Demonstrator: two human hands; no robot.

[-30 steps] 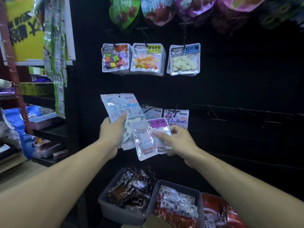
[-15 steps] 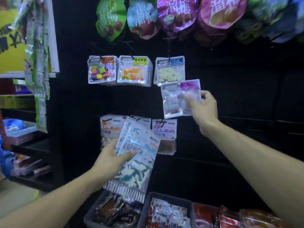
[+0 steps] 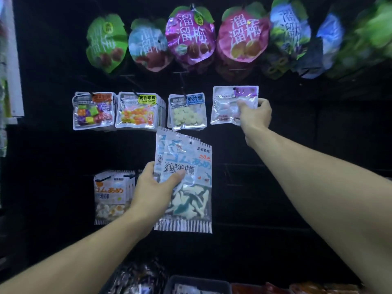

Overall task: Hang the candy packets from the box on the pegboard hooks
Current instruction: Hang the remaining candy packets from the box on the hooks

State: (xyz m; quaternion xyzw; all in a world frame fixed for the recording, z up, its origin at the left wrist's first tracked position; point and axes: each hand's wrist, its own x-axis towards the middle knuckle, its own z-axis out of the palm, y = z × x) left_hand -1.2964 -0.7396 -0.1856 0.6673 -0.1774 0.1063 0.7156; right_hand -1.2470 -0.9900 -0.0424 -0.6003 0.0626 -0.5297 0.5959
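Two hands are busy with packets at the black pegboard (image 3: 297, 128). The right hand (image 3: 255, 112) has its grip closed on a small clear packet with a purple label (image 3: 228, 106), pinching it at the right side, and holds it up to the board just right of the row of small clear packets. The punched hole at its top edge is visible as a dark dot; whether a hook already passes through it I cannot tell, because the board is very dark. The left hand (image 3: 153, 187) grips pale blue packets of shark-shaped gummies (image 3: 186, 183), thumb on the front, lower and in the middle.

I think the danger is at the hole: a hook is hard to see on the dark board, so the packet can miss it and fall if the fingers let go too soon. The pinch is at one side only, so the packet may tilt. The blue packets can also slide from the left hand while attention is above.

Count: three hooks of small clear packets (image 3: 140, 111) hang to the left, each a stack. At least two blue packets are in the left hand. One stack of orange-labelled packets (image 3: 110, 196) hangs at lower left. About six big round plum bags (image 3: 191, 37) hang on top. Bins (image 3: 197, 286) stand below, partly seen.
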